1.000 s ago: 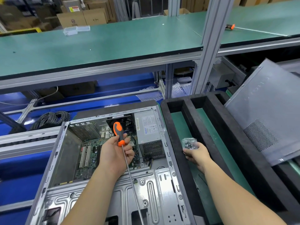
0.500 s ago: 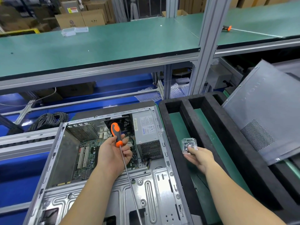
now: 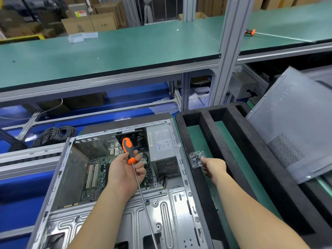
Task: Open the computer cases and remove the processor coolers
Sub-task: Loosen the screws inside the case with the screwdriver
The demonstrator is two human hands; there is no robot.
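The right hand (image 3: 213, 167) is setting the clear box (image 3: 196, 159) down onto the foam tray (image 3: 190, 141), fingers still pinching it. The left hand (image 3: 125, 174) is gripping the screwdriver (image 3: 129, 150) over the opened case (image 3: 115, 169); cooler hidden.

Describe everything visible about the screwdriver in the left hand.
The screwdriver has an orange-and-black moulded handle, plastic or rubber by its look, and a long thin bare-metal shaft. The left hand grips it where the handle meets the shaft, handle end pointing up and away, shaft running down toward the camera over the open computer case. The tip is out of view at the bottom edge.
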